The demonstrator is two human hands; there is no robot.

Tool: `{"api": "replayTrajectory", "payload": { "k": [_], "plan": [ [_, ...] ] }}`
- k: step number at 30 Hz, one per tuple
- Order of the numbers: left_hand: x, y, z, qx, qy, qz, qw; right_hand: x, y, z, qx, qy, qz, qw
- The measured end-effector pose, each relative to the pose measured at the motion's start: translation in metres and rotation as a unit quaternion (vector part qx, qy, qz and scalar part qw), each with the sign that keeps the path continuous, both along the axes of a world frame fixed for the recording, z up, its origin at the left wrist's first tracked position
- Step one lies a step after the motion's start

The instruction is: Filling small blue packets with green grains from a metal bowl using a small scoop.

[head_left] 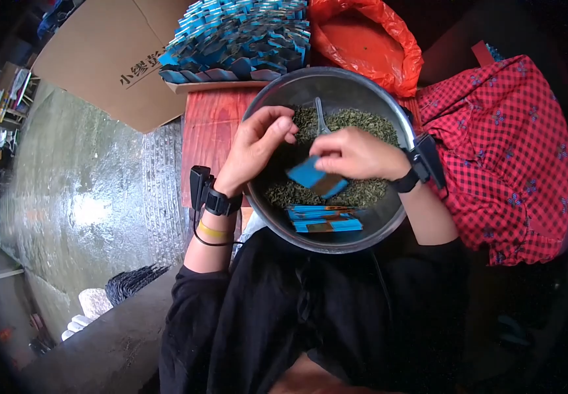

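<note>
A round metal basin (392,101) holds dried green leaves (363,123) and a clear plastic spoon (319,115), its handle pointing up and away. Over the basin's middle, my right hand (358,152) grips a small blue packet (316,178), slightly blurred, between thumb and fingers. My left hand (264,140) is over the basin's left side with its fingers curled and the thumb near them; nothing shows between them. A stack of flat blue packets (326,219) lies inside the basin at the near side, on or against the leaves.
Beyond the basin, a cardboard box (215,87) holds many upright blue packets (239,44) on a reddish wooden surface (205,128). An open red plastic bag (402,64) is beside it. Red checked cloth (505,162) lies at the right; a large cardboard flap (102,59) extends left.
</note>
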State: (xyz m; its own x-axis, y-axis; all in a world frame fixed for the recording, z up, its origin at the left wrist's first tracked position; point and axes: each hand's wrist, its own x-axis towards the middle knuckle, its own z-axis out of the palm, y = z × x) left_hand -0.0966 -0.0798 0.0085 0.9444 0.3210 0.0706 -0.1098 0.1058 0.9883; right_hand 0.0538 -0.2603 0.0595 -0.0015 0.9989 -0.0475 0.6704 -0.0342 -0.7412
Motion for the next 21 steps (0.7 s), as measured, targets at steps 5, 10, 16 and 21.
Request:
{"api": "replayTrajectory", "payload": {
  "k": [5,10,16,21],
  "plan": [
    [0.000,-0.005,0.006,-0.006,-0.048,-0.127,0.991,0.024,0.029,0.004,0.086,0.233,-0.082,0.965],
    [-0.003,-0.003,-0.002,0.000,0.027,-0.102,0.994,0.020,0.048,-0.016,0.041,0.318,-0.107,0.941],
    [0.002,-0.010,0.002,-0.001,0.040,-0.040,0.998,0.007,0.040,-0.023,0.263,0.209,-0.195,0.921],
    [0.001,-0.012,0.001,0.010,0.058,-0.013,0.998,-0.002,0.038,-0.013,0.337,-0.045,-0.174,0.924]
  ]
}}
